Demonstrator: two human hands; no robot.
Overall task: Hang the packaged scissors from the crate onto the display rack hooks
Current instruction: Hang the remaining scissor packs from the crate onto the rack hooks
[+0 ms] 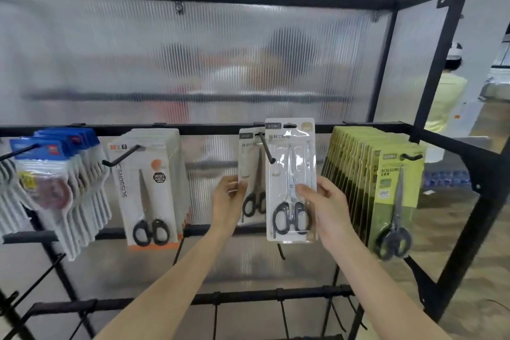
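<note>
Scissors pack up at the hook!
Right hand (327, 208) grips the clear scissors pack (291, 179) before the black hook (267, 149); left hand (229, 199) pinches the hung pack (251, 174) behind it.

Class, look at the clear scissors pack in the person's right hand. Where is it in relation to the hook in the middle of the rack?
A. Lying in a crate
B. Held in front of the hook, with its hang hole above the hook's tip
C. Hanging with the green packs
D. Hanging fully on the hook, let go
B: the right hand holds the clear scissors pack with its hang hole above the tip of the hook.
</note>
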